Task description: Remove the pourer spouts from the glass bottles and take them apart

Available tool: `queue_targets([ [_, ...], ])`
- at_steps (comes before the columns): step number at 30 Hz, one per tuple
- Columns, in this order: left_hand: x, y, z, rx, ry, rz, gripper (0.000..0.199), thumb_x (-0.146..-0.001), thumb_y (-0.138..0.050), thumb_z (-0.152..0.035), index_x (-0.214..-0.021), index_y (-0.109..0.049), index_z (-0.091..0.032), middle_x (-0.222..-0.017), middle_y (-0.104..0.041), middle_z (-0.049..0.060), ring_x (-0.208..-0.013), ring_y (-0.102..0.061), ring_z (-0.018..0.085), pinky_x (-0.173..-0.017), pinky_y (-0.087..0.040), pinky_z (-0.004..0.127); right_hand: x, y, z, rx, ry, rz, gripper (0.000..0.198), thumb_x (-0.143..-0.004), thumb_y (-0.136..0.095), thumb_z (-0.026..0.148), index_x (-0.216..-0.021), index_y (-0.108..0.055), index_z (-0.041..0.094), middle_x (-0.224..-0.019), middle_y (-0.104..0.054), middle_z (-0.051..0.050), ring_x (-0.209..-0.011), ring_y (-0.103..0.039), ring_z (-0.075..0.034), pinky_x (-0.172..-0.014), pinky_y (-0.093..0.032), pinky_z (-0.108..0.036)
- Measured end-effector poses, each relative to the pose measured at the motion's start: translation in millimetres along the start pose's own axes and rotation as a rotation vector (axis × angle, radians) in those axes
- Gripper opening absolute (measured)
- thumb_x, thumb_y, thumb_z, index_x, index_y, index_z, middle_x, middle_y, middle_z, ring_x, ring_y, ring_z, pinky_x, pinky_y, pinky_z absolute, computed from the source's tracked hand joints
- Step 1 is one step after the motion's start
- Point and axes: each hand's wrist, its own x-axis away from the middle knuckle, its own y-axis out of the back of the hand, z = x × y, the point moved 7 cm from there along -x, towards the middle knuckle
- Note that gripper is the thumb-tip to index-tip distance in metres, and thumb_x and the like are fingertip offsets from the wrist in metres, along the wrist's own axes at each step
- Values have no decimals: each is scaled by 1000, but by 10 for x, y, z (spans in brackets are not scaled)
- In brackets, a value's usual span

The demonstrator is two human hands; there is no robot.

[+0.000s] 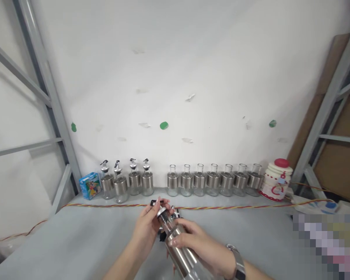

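My right hand (194,237) is wrapped round the steel-sleeved body of a glass oil bottle (181,254), which leans with its neck toward the upper left. Fingers of my left hand (147,223) close on the silver and black pour spout (161,210) at the bottle's mouth. The spout's lower end is at the glass neck; whether it is fully seated I cannot tell. Just behind the bottle, more black and silver spout parts (176,214) show, partly hidden by my hands.
Several bottles with spouts (121,184) stand at the back left, beside a blue box (90,186). A row of spoutless bottles (214,181) stands at the back right, next to a white and red jar (277,181). A twisted red-yellow cord (230,207) crosses the grey table (76,241).
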Motion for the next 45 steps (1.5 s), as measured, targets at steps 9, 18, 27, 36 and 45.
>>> queue_targets([
  [9, -40, 157, 23, -40, -125, -199, 22, -63, -70, -28, -76, -64, -10, -69, -64, 4, -68, -59, 14, -68, -46, 24, 68, 96, 186, 1144, 296, -344, 44, -63, -52, 19, -106, -48, 25, -94, -53, -4, -80, -53, -22, -67, -41, -32],
  [18, 39, 164, -39, -243, -244, -271, 24, -68, -63, -33, -83, -63, -14, -80, -66, 5, -78, -60, 17, -74, -45, 27, 148, 50, 331, 1400, 351, -427, 49, -61, -49, 11, -108, -48, 25, -97, -51, -6, -85, -49, -23, -71, -37, -32],
  [27, 43, 116, -93, -228, -269, -175, 26, -71, -61, -34, -89, -62, -16, -85, -66, 4, -80, -59, 16, -73, -46, 26, 16, 180, 252, 450, 77, 13, 39, -54, -69, 24, -88, -51, 21, -71, -54, 4, -65, -51, -13, -56, -38, -21],
  [36, 9, 51, -136, -112, -194, -83, 20, -73, -61, -29, -86, -63, -14, -78, -64, 4, -80, -58, 14, -74, -45, 23, -2, 26, 114, -121, -160, 280, 34, -61, -58, 24, -93, -46, 20, -69, -56, 0, -64, -58, -17, -57, -46, -32],
  [45, -23, 108, -76, -100, -179, -168, 24, -66, -67, -29, -81, -65, -11, -77, -65, 6, -74, -60, 15, -74, -46, 27, 82, 189, 270, 779, 109, -102, 34, -61, -61, 25, -93, -51, 23, -76, -55, 3, -62, -48, -11, -51, -33, -20],
])
